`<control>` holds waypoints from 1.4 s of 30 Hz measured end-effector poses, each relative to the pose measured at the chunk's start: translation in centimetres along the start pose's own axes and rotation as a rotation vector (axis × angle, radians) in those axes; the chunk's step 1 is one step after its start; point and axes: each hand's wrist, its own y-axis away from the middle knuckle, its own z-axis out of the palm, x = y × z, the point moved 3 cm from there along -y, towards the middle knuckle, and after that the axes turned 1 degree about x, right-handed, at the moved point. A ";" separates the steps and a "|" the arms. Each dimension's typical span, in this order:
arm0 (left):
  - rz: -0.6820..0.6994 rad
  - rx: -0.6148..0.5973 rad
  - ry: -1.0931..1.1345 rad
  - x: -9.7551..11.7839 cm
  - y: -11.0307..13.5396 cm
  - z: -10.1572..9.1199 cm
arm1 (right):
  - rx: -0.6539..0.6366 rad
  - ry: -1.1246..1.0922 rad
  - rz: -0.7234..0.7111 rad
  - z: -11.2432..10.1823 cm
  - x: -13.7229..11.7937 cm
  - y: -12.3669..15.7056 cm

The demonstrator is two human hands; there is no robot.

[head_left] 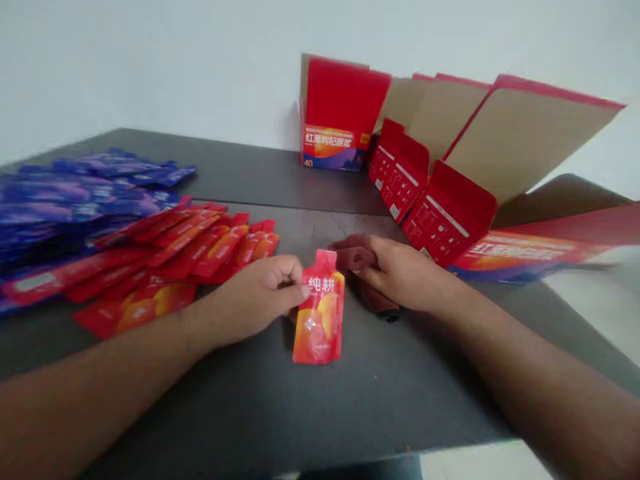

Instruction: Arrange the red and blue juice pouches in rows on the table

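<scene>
My left hand point(260, 293) pinches the upper left edge of a red and orange pouch point(320, 320) that lies on the dark table point(300, 413) in front of me. My right hand point(400, 270) rests just right of the pouch, fingers curled over a dark red cloth point(357, 257). The cloth lies bunched under that hand and reaches behind the pouch's top.
Several red pouches point(175, 253) lie fanned out to the left, with a heap of blue pouches point(75, 200) behind them. Opened red cardboard boxes point(440, 200) and an upright red box point(337, 127) stand at the back right against the white wall.
</scene>
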 end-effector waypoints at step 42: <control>-0.139 0.008 0.582 0.1 -0.3 1.2 | 0.434 0.011 -0.349 -1.0 -4.1 3.2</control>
